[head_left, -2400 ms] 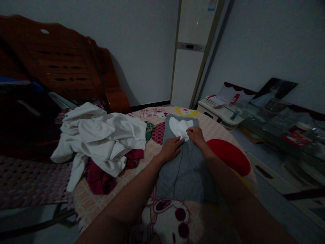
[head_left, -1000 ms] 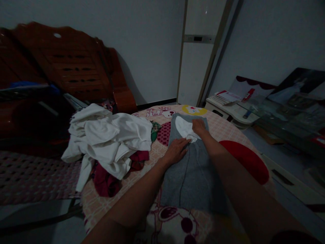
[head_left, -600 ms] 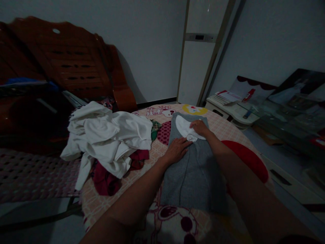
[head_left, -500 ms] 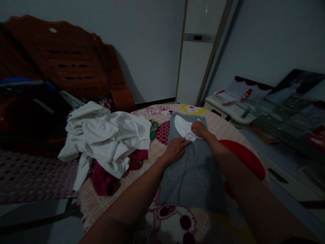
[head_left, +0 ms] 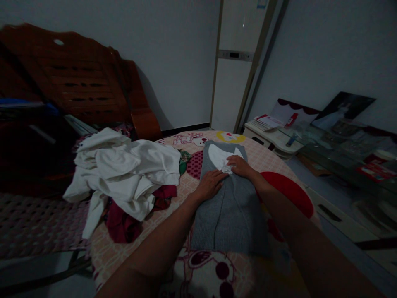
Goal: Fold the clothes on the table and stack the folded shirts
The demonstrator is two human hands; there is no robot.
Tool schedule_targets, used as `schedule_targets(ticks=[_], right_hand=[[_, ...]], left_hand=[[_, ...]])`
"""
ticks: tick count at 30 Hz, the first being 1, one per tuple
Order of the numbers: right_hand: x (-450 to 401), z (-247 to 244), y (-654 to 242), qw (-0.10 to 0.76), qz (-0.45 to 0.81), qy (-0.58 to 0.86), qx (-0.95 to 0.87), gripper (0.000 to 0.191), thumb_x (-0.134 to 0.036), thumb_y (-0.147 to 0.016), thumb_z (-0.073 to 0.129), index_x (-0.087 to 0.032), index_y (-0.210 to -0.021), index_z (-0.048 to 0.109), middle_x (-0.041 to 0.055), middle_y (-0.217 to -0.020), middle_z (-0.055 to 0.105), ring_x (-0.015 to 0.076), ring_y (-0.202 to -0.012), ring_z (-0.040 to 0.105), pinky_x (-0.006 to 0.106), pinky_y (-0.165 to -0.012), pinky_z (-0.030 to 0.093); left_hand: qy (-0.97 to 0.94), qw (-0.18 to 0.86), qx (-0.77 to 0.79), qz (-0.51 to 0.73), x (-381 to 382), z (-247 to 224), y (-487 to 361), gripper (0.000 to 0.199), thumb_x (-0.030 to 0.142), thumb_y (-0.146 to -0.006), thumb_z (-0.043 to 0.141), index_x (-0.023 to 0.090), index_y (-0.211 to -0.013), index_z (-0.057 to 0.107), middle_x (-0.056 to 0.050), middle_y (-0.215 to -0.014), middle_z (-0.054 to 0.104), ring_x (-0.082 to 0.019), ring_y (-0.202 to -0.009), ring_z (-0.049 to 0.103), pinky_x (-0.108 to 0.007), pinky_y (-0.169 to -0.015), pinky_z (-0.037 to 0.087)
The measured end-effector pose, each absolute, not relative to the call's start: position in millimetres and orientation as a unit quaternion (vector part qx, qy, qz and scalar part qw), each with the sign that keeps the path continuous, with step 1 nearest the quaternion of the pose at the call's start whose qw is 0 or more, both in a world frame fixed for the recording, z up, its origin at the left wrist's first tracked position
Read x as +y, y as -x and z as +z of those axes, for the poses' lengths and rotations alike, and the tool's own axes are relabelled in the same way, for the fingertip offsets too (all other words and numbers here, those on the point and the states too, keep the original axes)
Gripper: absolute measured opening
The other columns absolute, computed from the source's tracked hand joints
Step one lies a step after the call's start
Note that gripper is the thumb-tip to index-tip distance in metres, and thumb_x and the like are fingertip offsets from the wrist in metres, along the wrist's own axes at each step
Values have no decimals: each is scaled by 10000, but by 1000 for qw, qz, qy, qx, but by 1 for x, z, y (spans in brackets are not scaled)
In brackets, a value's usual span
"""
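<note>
Hands on grey sweater (head_left: 228,207) lying flat on the table (head_left: 279,159): left hand (head_left: 211,184) flat, fingers spread, holding nothing, right hand (head_left: 238,165) pinching white collar (head_left: 218,156) just beyond; uneven pull could wrinkle the collar, I judge.

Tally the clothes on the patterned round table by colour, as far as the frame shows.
Grey knitted sweater with white collar, under both hands: 1
White crumpled garments: 1 heap, count unclear
Dark red cloth under the heap: 1
Green cloth scrap: 1
Total: 4 colour groups
</note>
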State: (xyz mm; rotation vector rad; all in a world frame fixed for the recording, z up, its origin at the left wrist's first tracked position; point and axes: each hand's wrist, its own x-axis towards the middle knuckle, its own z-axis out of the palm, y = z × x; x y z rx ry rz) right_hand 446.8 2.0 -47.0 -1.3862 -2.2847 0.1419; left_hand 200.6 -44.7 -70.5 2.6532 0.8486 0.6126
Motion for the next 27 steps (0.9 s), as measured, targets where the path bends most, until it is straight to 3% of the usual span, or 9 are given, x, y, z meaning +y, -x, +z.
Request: schedule_targets(ticks=[4, 8, 11, 13, 17, 21, 24, 27], right_hand=[[-6, -45, -446, 316, 107, 519, -787, 172, -112, -629, 596, -199, -730, 705, 93, -1104, 749, 264, -1089, 656, 433, -1001, 492], [-20, -33, -456, 385, 177, 552, -718, 131, -197, -668, 594, -183, -713, 717, 64, -879, 761, 223, -867, 688, 343, -829, 525], [-33, -26, -469, 380, 205, 575, -695, 137, -235, -651, 589, -172, -670, 709, 21, -656, 688, 182, -653, 618, 281, -646, 475], [-41, -23, -477, 372, 207, 582, -693, 148, -228, -633, 562, -172, -651, 698, 6, -611, 658, 165, -599, 582, 262, -591, 437], [-51, -17, -487, 321, 172, 589, -722, 160, -187, -637, 530, -178, -614, 688, 21, -662, 698, 171, -659, 622, 261, -653, 454], [-52, -8, -484, 202, 111, 629, -742, 260, -196, -798, 509, -177, -699, 748, 50, -673, 719, 183, -669, 646, 274, -689, 460], [-46, -2, -472, 117, 13, 668, -734, 271, -220, -879, 534, -184, -790, 787, 98, -825, 767, 222, -808, 688, 290, -748, 463], [-36, -3, -453, 100, -12, 676, -730, 232, -185, -868, 589, -215, -943, 807, 95, -991, 783, 237, -939, 696, 297, -820, 473]], left_hand=[[-911, 162, 289, 245, -44, -74, -200, 559, 256, -962, 484, 226, -1517, 423, -135, -1543, 482, -301, -1428, 440, -571, -1190, 322], [-887, 186, 307, 292, -43, -77, -199, 753, 290, -923, 551, 147, -1593, 237, -195, -1558, 443, -319, -1412, 456, -545, -1178, 357], [-894, 181, 301, 280, -42, -78, -199, 729, 313, -929, 549, 159, -1584, 271, -185, -1536, 476, -321, -1407, 464, -552, -1185, 343], [-902, 174, 293, 264, -41, -78, -199, 665, 316, -942, 532, 180, -1562, 333, -166, -1532, 490, -313, -1416, 456, -554, -1195, 324], [-909, 163, 294, 248, -41, -77, -200, 597, 322, -961, 511, 180, -1531, 402, -160, -1550, 473, -304, -1426, 449, -548, -1205, 309], [-911, 150, 298, 242, -41, -75, -201, 532, 319, -958, 517, 184, -1472, 487, -157, -1537, 490, -301, -1421, 457, -536, -1184, 350], [-912, 141, 301, 240, -42, -73, -202, 521, 324, -955, 523, 195, -1460, 503, -151, -1529, 501, -296, -1418, 462, -526, -1174, 367], [-912, 137, 306, 236, -42, -74, -202, 517, 330, -960, 518, 197, -1460, 503, -146, -1529, 501, -296, -1415, 465, -527, -1177, 363]])
